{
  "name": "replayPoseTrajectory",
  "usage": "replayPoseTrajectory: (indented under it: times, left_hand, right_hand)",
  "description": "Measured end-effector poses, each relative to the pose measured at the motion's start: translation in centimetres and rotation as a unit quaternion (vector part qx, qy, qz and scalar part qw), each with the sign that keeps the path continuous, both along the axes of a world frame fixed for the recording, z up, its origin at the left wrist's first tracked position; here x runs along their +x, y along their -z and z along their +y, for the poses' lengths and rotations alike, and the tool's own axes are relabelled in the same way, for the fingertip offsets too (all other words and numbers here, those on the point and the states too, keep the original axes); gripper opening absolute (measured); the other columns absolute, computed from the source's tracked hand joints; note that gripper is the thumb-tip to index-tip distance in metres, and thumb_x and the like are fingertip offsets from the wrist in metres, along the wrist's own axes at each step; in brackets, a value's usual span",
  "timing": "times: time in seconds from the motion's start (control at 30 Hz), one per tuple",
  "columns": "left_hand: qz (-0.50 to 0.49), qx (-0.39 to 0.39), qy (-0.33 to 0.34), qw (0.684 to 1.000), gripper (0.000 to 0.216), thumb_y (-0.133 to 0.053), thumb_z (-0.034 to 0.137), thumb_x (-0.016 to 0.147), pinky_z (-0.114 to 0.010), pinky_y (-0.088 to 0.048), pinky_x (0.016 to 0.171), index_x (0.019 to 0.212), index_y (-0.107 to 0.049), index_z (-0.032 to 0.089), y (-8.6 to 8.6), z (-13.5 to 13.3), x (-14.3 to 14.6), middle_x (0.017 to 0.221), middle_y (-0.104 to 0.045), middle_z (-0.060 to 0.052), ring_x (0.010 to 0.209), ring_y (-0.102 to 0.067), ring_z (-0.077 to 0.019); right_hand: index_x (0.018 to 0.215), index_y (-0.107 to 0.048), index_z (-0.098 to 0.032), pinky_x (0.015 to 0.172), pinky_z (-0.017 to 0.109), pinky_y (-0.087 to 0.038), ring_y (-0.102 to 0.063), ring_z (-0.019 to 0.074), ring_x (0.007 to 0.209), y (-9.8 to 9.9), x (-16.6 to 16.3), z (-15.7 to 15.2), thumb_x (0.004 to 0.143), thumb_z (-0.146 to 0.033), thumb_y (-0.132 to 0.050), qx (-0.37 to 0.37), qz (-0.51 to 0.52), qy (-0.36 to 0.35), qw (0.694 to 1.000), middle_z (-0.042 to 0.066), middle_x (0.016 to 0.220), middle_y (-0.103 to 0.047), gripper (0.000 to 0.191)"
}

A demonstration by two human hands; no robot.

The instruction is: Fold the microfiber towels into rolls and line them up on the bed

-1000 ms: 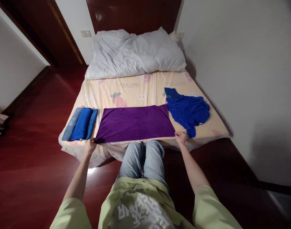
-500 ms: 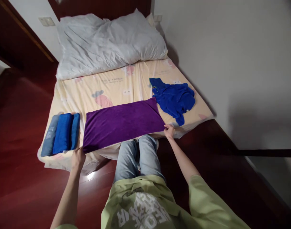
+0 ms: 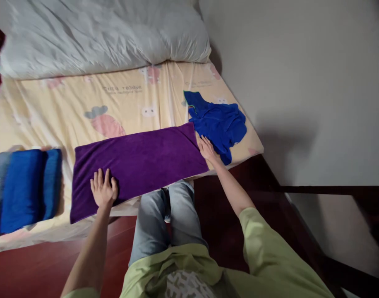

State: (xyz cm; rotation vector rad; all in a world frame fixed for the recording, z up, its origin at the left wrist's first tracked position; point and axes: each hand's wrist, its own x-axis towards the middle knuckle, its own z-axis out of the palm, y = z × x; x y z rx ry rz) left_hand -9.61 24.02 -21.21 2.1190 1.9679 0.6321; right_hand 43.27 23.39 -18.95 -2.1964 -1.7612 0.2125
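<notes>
A purple towel [image 3: 146,155] lies folded into a long strip across the foot of the bed. My left hand [image 3: 103,189] rests flat on its left part, fingers spread, holding nothing. My right hand [image 3: 206,149] lies open at the towel's right end, fingers stretched toward a crumpled blue cloth [image 3: 219,124] just beyond it. Both forearms reach out from light green sleeves, and my jeans-clad legs show below the bed's edge.
A stack of folded blue and grey towels [image 3: 23,188] sits at the left of the bed. A white duvet [image 3: 99,33] is bunched at the head. The cream cartoon-print sheet [image 3: 84,99] covers the mattress. A grey wall runs along the right; dark red floor lies below.
Both hands let go of the towel's near corners and now lie flat on it. The view moved closer and to the right, so the bed fills more of the frame.
</notes>
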Motion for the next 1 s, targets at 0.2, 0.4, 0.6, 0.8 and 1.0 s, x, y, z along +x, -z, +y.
replayPoseTrajectory:
  times: [0.2,0.4,0.6,0.8,1.0]
  left_hand:
    - [-0.033,0.021,-0.002,0.999,0.059,-0.046,0.035,0.098,-0.055,-0.013,0.127,0.155,-0.045,0.022,0.7,0.4,0.0,0.166,-0.031,-0.011,0.155,-0.023,-0.0317]
    - [-0.019,0.058,-0.018,0.998,0.056,-0.045,0.039,0.099,-0.051,-0.017,0.127,0.153,-0.048,0.025,1.4,0.8,0.6,0.163,-0.038,-0.007,0.153,-0.029,-0.0281]
    - [-0.011,0.06,-0.025,0.998,0.056,-0.045,0.04,0.099,-0.051,-0.019,0.126,0.153,-0.047,0.027,1.6,0.8,0.6,0.163,-0.039,-0.005,0.152,-0.031,-0.0274]
    - [-0.024,0.063,-0.032,0.997,0.057,-0.046,0.04,0.097,-0.052,-0.02,0.125,0.153,-0.047,0.031,1.6,0.8,0.6,0.163,-0.039,-0.002,0.152,-0.032,-0.0273]
    - [-0.025,0.073,-0.026,0.997,0.057,-0.047,0.038,0.097,-0.052,-0.021,0.125,0.153,-0.047,0.029,1.7,0.9,0.5,0.162,-0.04,-0.003,0.151,-0.034,-0.028]
  right_hand:
    - [0.158,-0.037,-0.02,0.121,0.053,-0.035,-0.024,0.0273,0.156,1.2,5.1,6.3,0.103,-0.027,-0.027,-0.114,-0.083,-0.003,0.99,0.009,0.168,-0.028,0.057]
    - [0.16,-0.033,-0.019,0.117,0.051,-0.038,-0.031,0.0282,0.152,2.1,8.4,11.8,0.102,-0.018,-0.029,-0.138,-0.143,0.047,0.979,0.012,0.168,-0.026,0.058]
    - [0.147,-0.05,-0.01,0.114,0.06,-0.037,-0.036,0.037,0.146,1.7,7.3,14.4,0.1,-0.015,-0.034,-0.079,-0.114,0.082,0.987,0.02,0.159,-0.041,0.05]
    - [0.133,-0.063,-0.012,0.118,0.053,-0.038,-0.054,0.0308,0.132,0.6,4.6,17.1,0.103,-0.033,-0.044,0.007,0.021,-0.023,1.0,0.016,0.131,-0.067,0.041]
    - [0.113,-0.074,-0.01,0.098,0.04,-0.057,-0.072,0.0216,0.096,0.2,6.2,21.0,0.077,-0.03,-0.083,-0.171,0.127,-0.029,0.977,0.011,0.106,-0.078,0.042]
